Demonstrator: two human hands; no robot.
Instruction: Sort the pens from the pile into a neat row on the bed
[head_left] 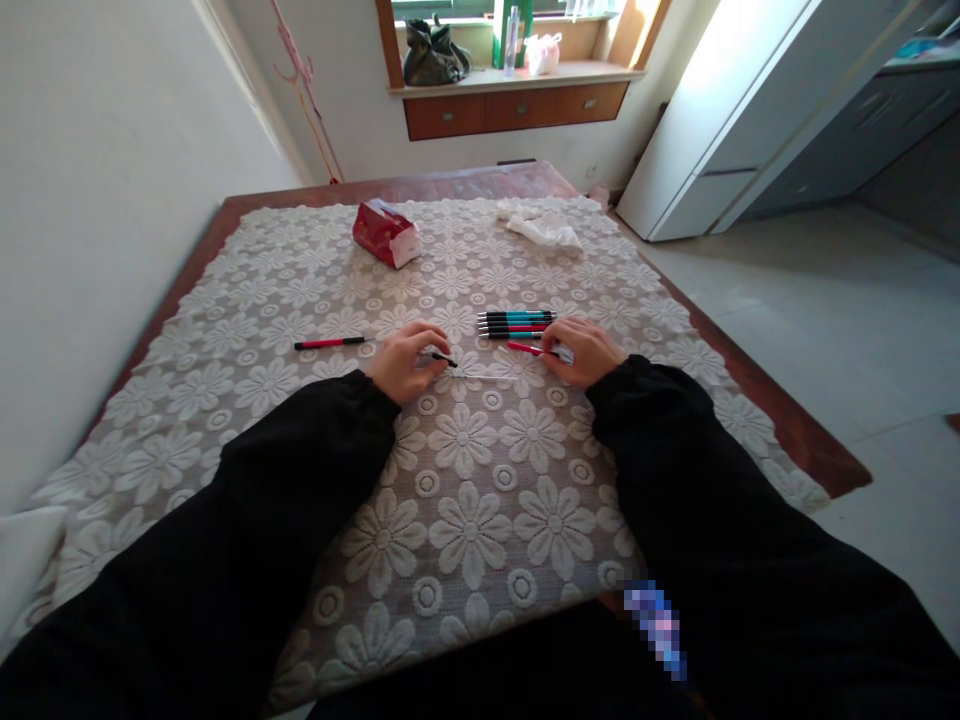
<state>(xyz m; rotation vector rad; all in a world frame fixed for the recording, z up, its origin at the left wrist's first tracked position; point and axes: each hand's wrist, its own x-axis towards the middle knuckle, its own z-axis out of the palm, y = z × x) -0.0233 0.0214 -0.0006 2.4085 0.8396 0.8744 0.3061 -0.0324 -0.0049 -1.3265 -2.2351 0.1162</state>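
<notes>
On screen, my left hand (405, 362) pinches a black part (448, 360) at its three o'clock, my right hand (583, 352) grips a red barrel (525, 348) at its nine, and pens (517, 327) lie on the counter (450, 184) at its ten.

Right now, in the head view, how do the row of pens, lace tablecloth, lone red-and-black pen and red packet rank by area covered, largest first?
1. Lace tablecloth
2. Red packet
3. Row of pens, partly hidden by the right hand
4. Lone red-and-black pen
</notes>
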